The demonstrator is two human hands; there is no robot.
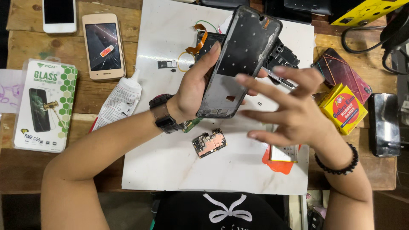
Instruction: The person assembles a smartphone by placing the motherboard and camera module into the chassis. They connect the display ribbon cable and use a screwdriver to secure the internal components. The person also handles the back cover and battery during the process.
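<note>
Packet: boxed screen protector (44,106) lies at nine o'clock on the wooden table (25,47), flat, well apart from the hands.
Phones: white phone (59,15) and gold phone (103,46) sit side by side at ten o'clock, screens up.
Tube: white glue tube (119,102) rests just left of the white board (170,162), nozzle pointing to one o'clock.
Left hand: left hand (194,87), watch on the wrist, is up at centre, fingers curled round the lower left edge of the phone frame (238,59), thumb along its side, gripping it firmly.
Frame: dark and stripped, it tilts toward one o'clock, raised above the board.
Circuit board: small circuit board (208,143) lies on the white board at six o'clock, below the frame, touching neither hand.
Right hand: right hand (289,106) hovers at three o'clock, fingers spread wide and pointing left, blurred, holding nothing; fingertips are close to the frame's right edge, contact unclear.
Box: yellow rubber-band box (344,108) sits at three o'clock beyond the right hand.
</note>
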